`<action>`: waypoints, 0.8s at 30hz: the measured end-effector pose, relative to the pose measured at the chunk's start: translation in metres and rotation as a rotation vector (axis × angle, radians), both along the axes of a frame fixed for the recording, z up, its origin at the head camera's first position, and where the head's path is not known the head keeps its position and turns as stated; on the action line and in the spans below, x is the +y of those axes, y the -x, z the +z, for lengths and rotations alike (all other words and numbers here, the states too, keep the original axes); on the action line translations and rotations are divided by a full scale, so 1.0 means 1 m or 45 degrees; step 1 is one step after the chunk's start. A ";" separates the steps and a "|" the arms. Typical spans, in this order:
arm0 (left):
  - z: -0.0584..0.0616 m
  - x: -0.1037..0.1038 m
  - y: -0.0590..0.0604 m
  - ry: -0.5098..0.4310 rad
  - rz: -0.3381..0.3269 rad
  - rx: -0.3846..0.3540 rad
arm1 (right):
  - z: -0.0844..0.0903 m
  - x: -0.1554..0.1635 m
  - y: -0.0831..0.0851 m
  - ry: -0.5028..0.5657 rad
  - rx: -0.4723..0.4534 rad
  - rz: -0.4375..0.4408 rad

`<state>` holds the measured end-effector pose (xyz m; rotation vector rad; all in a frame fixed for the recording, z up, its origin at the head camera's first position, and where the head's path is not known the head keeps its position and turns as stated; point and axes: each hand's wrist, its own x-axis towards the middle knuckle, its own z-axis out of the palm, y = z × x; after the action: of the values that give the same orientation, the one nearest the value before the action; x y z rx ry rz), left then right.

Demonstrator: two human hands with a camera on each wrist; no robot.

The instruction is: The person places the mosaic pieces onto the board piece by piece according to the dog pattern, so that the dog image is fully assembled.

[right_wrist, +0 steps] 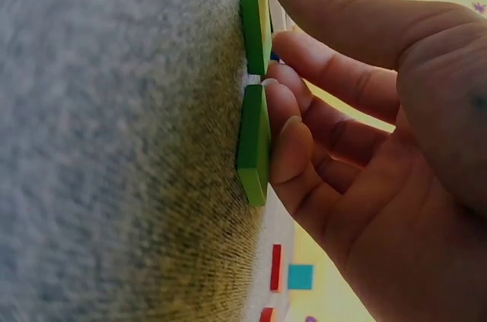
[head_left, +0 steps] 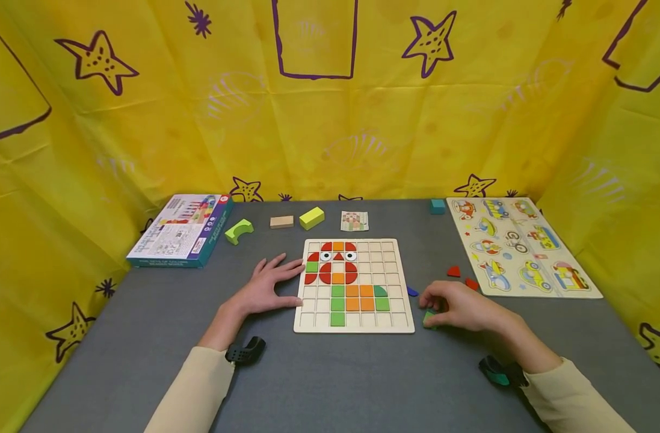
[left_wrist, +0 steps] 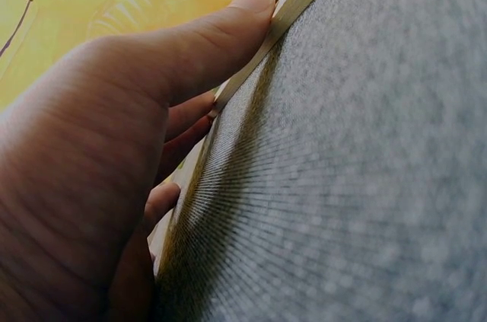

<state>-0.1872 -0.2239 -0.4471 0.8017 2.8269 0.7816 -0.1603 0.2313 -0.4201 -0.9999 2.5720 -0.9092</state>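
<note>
My left hand (head_left: pixel 270 284) lies spread at the left side of the square grid board (head_left: pixel 316 323), its thumb and fingertips touching the edge. In the left wrist view the thumb (left_wrist: pixel 221 36) presses against the board's rim. Red, orange and green tiles and two eye tiles fill part of the grid. To the right of the board my right hand (head_left: pixel 462 305) is over a green tile (head_left: pixel 429 320). The right wrist view shows two green tiles, an upper tile (right_wrist: pixel 256 29) and a lower tile (right_wrist: pixel 253 147), with bent fingers at the lower one and the thumb apart.
A blue piece (head_left: pixel 412 291) lies by the board's right edge, and two red tiles (head_left: pixel 453 272) lie beyond the right hand. Behind are a picture card (head_left: pixel 354 221), yellow block (head_left: pixel 311 218), wooden block (head_left: pixel 281 222), green arch (head_left: pixel 239 231), teal block (head_left: pixel 437 207), box (head_left: pixel 172 240) and vehicle puzzle (head_left: pixel 516 264).
</note>
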 end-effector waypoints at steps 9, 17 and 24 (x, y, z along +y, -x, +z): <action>0.000 0.000 0.000 -0.015 -0.006 -0.003 | 0.000 0.000 0.000 -0.058 -0.032 0.025; 0.000 0.001 -0.001 -0.024 -0.010 -0.001 | 0.006 -0.004 -0.002 -0.049 -0.074 0.053; 0.000 0.000 0.000 -0.023 -0.018 0.004 | 0.008 -0.016 -0.001 0.092 -0.120 0.010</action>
<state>-0.1870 -0.2235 -0.4473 0.8247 2.8178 0.8060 -0.1594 0.2156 -0.4117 -0.9607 2.4721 -1.0283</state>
